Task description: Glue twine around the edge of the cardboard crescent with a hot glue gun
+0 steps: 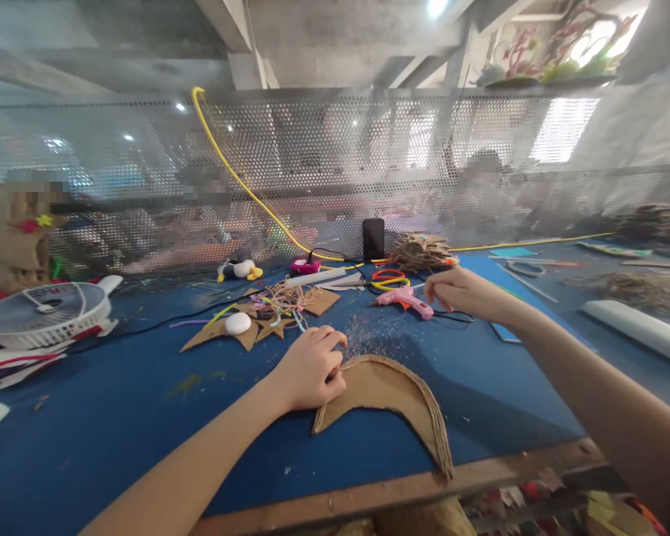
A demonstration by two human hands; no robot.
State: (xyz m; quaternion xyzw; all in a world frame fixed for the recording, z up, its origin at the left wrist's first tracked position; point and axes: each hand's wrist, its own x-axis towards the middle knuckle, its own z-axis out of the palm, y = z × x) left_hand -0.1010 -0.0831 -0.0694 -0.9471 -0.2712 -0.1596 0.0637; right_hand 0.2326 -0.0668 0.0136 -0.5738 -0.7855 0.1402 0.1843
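Observation:
A curved, crescent-shaped piece of brown cardboard (pixel 391 394) edged with twine lies on the blue table (pixel 117 417) near the front. My left hand (pixel 313 368) rests on its left end, fingers curled and pressed onto the cardboard. My right hand (pixel 458 290) reaches out to the right, its fingers closed beside the handle of a pink glue gun (pixel 405 300) that lies on the table. Whether that hand grips the gun I cannot make out.
Cardboard star shapes with coloured cords and a white egg-like object (pixel 238 323) lie at centre left. Scissors with red and yellow handles (pixel 388 278), a twine pile (pixel 421 253), a black box (pixel 373 238) and a white fan (pixel 45 313) stand about. A perforated metal screen (pixel 335 164) backs the table.

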